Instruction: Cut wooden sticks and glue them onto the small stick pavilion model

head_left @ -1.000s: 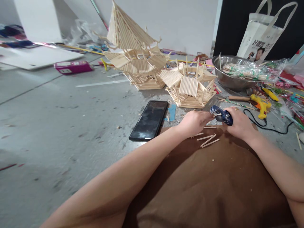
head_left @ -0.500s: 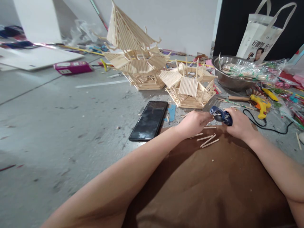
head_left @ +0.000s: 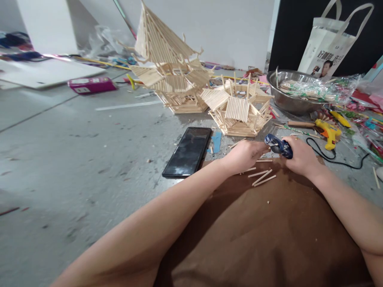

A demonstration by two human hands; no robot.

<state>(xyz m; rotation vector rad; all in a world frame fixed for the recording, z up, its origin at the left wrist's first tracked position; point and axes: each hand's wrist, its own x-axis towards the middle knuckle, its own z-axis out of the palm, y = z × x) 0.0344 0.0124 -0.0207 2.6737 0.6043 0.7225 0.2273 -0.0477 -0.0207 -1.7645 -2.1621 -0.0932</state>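
My right hand point(head_left: 301, 154) is closed around a dark blue hand cutter point(head_left: 279, 146), which has a hooked jaw and a grey blade and points left. Just left of the jaw, my left hand point(head_left: 243, 155) pinches a thin wooden stick that is mostly hidden by the fingers. A small pale end of it shows at the jaw. Below the hands, several short cut sticks point(head_left: 260, 174) lie on brown cloth point(head_left: 284, 231). A stick structure point(head_left: 237, 109) with short upright posts stands beyond my hands.
A taller stick tower point(head_left: 170, 75) stands behind on the left. A black phone point(head_left: 188, 152) lies left of my left hand. To the right are a yellow glue gun point(head_left: 329, 133) with a black cord and a metal bowl point(head_left: 287, 105) of bagged sticks. A white bag point(head_left: 327, 46) stands behind.
The cutter's blade and jaw have shifted very slightly around the stick's end. Both hands stay almost in place.
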